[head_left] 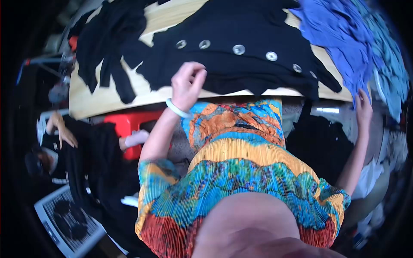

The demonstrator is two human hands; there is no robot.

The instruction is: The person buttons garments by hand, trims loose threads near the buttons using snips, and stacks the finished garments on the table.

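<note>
A black garment [228, 26] with a row of large round silvery buttons lies spread on the wooden table. My left hand [188, 82], with a pale bracelet at its wrist, is over the near edge of this garment. Its fingers are curled in and nothing shows in them. At the table's right end, my right hand [364, 107] has its fingers closed on the lower edge of a blue cloth [340, 38]. That cloth is crumpled and hangs down over the table's corner.
Another black garment [114, 38] lies at the table's left, and teal cloth [389, 73] hangs at the right. A person [69, 137] with dark cloth sits at my left near a red stool [129, 127]. A grey fan unit [71, 219] and dark cloth [318, 144] are lower down.
</note>
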